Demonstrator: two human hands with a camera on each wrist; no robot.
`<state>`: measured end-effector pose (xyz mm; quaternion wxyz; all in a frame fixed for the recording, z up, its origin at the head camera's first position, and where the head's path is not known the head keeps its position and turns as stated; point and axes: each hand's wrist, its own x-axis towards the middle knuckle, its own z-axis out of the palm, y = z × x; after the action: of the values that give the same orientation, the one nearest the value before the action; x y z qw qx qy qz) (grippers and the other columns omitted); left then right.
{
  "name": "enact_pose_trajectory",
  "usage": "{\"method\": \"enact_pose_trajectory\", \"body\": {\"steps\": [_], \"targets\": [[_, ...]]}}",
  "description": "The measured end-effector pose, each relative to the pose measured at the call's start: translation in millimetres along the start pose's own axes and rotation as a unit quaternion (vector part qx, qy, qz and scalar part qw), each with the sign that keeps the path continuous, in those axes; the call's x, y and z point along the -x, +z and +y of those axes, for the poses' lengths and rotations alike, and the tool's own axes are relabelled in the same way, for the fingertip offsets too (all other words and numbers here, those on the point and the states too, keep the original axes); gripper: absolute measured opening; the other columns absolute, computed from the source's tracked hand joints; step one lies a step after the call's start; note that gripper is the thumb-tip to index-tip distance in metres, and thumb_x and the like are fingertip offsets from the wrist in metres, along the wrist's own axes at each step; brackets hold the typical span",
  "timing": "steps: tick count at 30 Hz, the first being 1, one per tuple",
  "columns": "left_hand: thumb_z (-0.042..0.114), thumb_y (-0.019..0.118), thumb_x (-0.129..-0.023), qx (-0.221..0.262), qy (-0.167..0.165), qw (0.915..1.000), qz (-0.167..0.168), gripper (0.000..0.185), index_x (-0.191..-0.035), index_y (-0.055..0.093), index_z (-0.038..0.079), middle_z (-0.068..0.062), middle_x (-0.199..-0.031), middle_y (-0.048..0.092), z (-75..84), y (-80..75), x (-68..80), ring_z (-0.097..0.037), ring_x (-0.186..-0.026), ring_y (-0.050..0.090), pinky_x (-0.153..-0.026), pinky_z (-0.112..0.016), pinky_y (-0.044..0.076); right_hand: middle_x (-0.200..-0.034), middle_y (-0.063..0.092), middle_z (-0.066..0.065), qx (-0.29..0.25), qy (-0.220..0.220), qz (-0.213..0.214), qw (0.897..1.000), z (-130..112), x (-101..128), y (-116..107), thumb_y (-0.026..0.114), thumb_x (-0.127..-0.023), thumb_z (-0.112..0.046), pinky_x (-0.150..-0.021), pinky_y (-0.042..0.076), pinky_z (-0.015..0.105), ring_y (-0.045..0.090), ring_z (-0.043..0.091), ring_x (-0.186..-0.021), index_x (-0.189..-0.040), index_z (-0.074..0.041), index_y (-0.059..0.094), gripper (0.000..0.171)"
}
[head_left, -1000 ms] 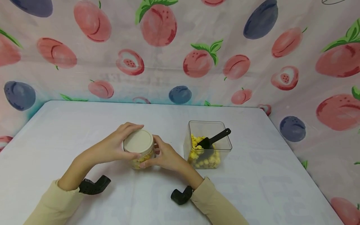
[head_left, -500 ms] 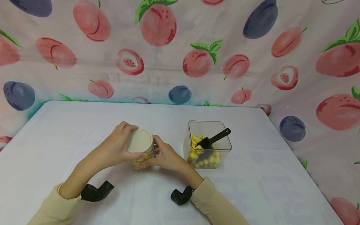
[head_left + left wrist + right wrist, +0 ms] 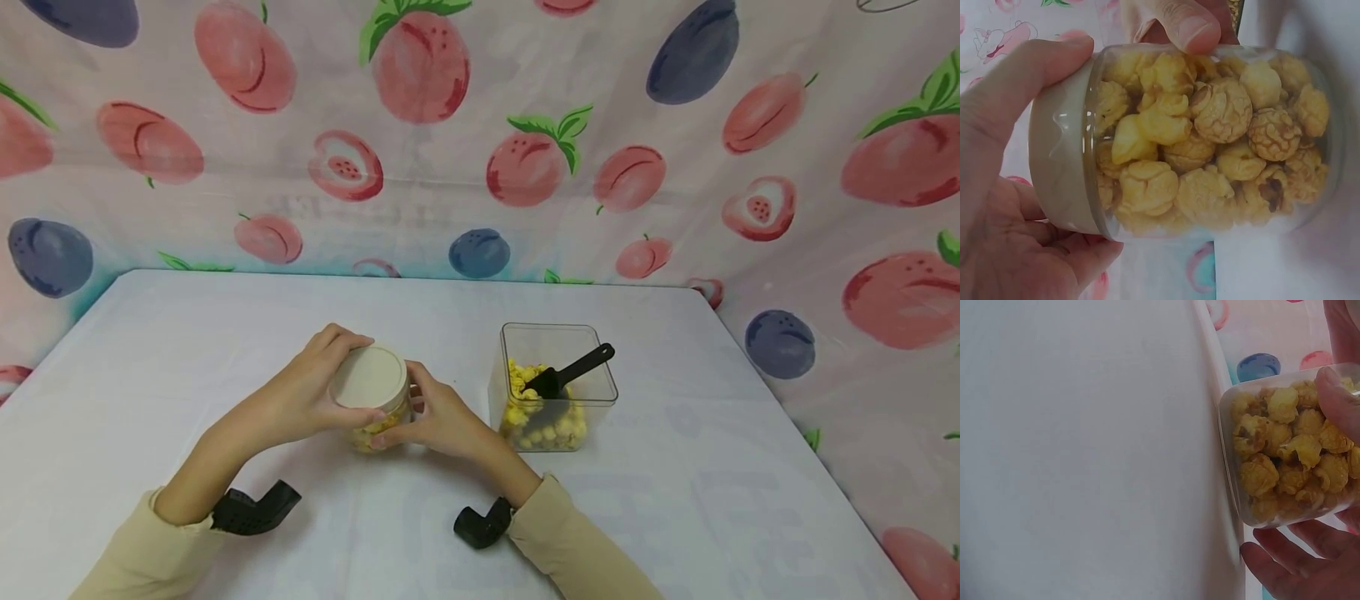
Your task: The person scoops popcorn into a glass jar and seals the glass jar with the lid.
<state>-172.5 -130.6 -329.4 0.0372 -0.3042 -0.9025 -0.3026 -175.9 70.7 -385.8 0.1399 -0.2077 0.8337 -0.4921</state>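
A clear jar (image 3: 1210, 144) full of yellow and brown popcorn stands upright on the table, its cream lid (image 3: 370, 377) on top. My left hand (image 3: 303, 396) grips the lid from the left, thumb at the front and fingers round the back. Lower down, my right hand (image 3: 442, 417) holds the jar's body from the right, its thumb across the front. In the right wrist view the jar (image 3: 1291, 456) shows its base near the white table surface.
Right of the jar stands a clear square container (image 3: 558, 425) with yellow popcorn (image 3: 540, 421) in it. A black scoop (image 3: 573, 369) leans inside, handle over the rim. White cloth covers the table (image 3: 712, 483); a fruit-print curtain (image 3: 420, 158) hangs behind.
My left hand has turned a little round the lid, its thumb shifting right and its wrist coming down nearer me. The right hand, container and scoop have stayed put.
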Motion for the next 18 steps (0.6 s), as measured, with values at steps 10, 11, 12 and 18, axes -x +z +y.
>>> {"method": "enact_pose_trajectory", "body": {"steps": [10, 11, 12, 18], "targets": [[0.035, 0.079, -0.072, -0.013, -0.01, 0.9998, -0.01, 0.077, -0.126, 0.043, -0.005, -0.016, -0.115, 0.045, 3.1, 1.0, 0.7, -0.028, -0.103, 0.045, -0.08, -0.044, 0.049, -0.138, 0.045, 0.0, 0.008, 0.0, -0.011, 1.0, -0.4, 2.4, 0.5, 0.079, -0.074, -0.031, -0.094, 0.045, 0.03, 0.052, 0.015, -0.112, -0.145, -0.02, 0.024, 0.091], [0.035, 0.079, -0.072, -0.016, -0.009, 0.9998, -0.008, 0.077, -0.126, 0.043, -0.005, -0.016, -0.115, 0.045, 3.8, 1.2, 0.8, -0.028, -0.103, 0.045, -0.08, -0.044, 0.049, -0.139, 0.044, 0.001, 0.008, -0.001, -0.012, 1.0, -0.4, 2.9, 0.5, 0.079, -0.074, -0.031, -0.094, 0.045, 0.03, 0.051, 0.015, -0.112, -0.146, -0.019, 0.022, 0.092], [0.035, 0.079, -0.072, -0.018, -0.008, 0.9998, -0.007, 0.077, -0.126, 0.043, -0.005, -0.016, -0.115, 0.045, 4.5, 1.4, 0.8, -0.028, -0.103, 0.045, -0.081, -0.044, 0.048, -0.139, 0.044, 0.001, 0.009, -0.002, -0.013, 1.0, -0.5, 3.5, 0.4, 0.078, -0.075, -0.032, -0.093, 0.045, 0.029, 0.051, 0.015, -0.113, -0.146, -0.018, 0.021, 0.092], [0.035, 0.079, -0.072, -0.026, -0.006, 0.9996, -0.006, 0.077, -0.127, 0.043, -0.005, -0.016, -0.114, 0.046, 8.0, 2.5, -0.1, -0.029, -0.103, 0.044, -0.08, -0.044, 0.048, -0.14, 0.042, 0.001, 0.019, -0.002, -0.016, 1.0, -2.9, 6.6, -1.4, 0.078, -0.075, -0.034, -0.094, 0.045, 0.029, 0.049, 0.016, -0.117, -0.147, -0.016, 0.018, 0.096]]}}
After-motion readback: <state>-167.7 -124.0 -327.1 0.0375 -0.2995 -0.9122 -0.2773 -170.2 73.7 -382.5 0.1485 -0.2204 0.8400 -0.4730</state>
